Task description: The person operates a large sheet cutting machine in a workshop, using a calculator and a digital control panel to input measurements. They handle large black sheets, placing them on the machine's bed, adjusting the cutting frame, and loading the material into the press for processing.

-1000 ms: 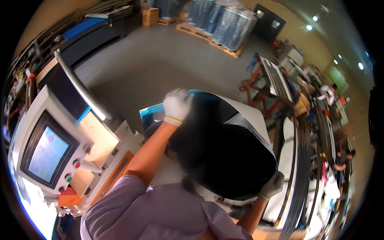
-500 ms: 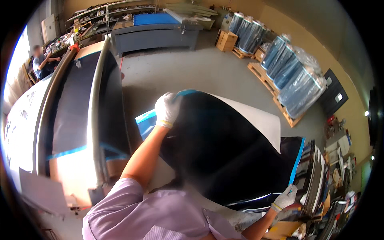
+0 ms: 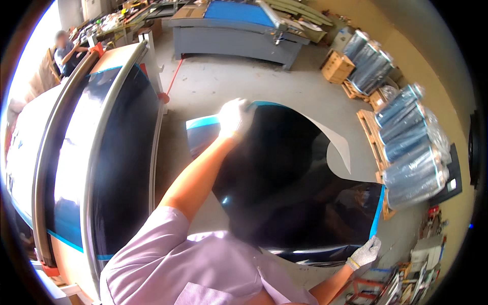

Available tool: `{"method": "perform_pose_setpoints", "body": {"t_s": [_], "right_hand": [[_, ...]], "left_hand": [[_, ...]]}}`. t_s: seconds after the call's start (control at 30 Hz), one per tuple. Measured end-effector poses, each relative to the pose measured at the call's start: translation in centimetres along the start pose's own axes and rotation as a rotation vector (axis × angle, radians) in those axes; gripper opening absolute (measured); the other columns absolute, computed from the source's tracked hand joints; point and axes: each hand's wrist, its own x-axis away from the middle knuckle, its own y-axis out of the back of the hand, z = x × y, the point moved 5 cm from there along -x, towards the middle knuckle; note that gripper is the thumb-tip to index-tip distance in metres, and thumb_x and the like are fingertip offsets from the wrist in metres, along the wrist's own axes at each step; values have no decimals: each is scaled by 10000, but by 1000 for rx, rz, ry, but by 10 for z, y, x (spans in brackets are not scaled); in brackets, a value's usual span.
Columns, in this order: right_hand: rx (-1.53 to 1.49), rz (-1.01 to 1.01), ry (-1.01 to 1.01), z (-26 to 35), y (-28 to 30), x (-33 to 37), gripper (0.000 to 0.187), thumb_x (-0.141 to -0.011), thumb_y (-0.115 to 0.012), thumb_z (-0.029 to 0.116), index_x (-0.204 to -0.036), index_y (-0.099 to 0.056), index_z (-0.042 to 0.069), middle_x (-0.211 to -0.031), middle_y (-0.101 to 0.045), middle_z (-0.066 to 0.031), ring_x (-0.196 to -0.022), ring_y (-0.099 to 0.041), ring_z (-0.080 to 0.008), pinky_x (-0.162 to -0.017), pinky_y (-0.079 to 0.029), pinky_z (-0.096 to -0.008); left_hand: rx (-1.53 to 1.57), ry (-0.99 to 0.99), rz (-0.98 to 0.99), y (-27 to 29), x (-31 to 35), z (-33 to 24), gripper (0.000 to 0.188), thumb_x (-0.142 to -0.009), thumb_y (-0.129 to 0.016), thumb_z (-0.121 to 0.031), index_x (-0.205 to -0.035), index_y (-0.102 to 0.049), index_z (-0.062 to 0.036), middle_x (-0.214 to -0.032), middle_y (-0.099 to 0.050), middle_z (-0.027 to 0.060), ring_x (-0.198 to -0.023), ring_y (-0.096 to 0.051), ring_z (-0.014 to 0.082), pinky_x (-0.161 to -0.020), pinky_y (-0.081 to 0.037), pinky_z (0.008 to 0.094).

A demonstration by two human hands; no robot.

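Observation:
Between my hands spans a large, flexible black sheet (image 3: 290, 157) with bright blue edge strips and a white underside (image 3: 330, 134) showing where it curls. My left hand (image 3: 236, 118), in a white knit glove, is closed on its far-left edge. At the near-right corner my gloved right hand (image 3: 365, 251) pinches the sheet beside the blue strip (image 3: 377, 213). The sheet bows in the middle, and its near edge hangs in front of my lilac shirt. My left fingertips are partly hidden behind the sheet's edge.
A long machine with rollers (image 3: 104, 132) and black sheet on its bed stands at left. Behind is a grey table (image 3: 229, 43) with a blue top. Plastic-wrapped rolls (image 3: 414, 173) stand on pallets (image 3: 371, 134) at right. A person (image 3: 66, 53) sits far left.
My view has turned left and moved toward the roller machine, carrying the sheet along. The sheet's right part has flattened, showing less white underside. Both hands keep their grip.

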Motion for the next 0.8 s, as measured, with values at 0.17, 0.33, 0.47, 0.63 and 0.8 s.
{"method": "perform_pose_setpoints", "body": {"t_s": [0.17,0.33,0.47,0.63,0.8], "right_hand": [[-80,40,109,92,-216,-101,226,-982,-605,194,-977,-650,-27,-891,-670,-184,-816,-654,-307,-766,-515,-401],[-326,193,224,262,-424,-194,212,-987,-586,157,-944,-639,-44,-845,-646,-167,-762,-615,-286,-739,-498,-388],[-454,262,309,416,-584,-259,192,-980,-584,126,-924,-631,-52,-831,-640,-146,-751,-600,-249,-745,-494,-367],[-558,216,340,581,-739,-325,179,-967,-599,98,-916,-624,-71,-818,-642,-141,-760,-597,-225,-757,-498,-366],[-688,57,303,715,-874,-413,227,-985,-612,143,-931,-639,-76,-854,-658,-135,-777,-604,-203,-755,-496,-350]], "left_hand": [[-77,129,-5,-79,-133,77,288,-850,-692,-325,-886,-734,-43,-858,-683,176,-841,-667,364,-773,-518,419],[-156,197,-165,-98,-260,170,244,-837,-683,-293,-799,-727,-56,-824,-674,172,-809,-655,364,-737,-514,437],[-204,168,-282,-127,-370,261,229,-825,-708,-277,-784,-700,-52,-795,-653,165,-789,-636,375,-711,-495,441],[-282,141,-386,-178,-545,388,220,-805,-739,-250,-737,-671,-52,-741,-623,157,-731,-614,375,-672,-488,435],[-304,171,-489,-240,-719,482,213,-810,-731,-248,-738,-687,-53,-735,-629,153,-725,-621,366,-668,-494,423]]}}
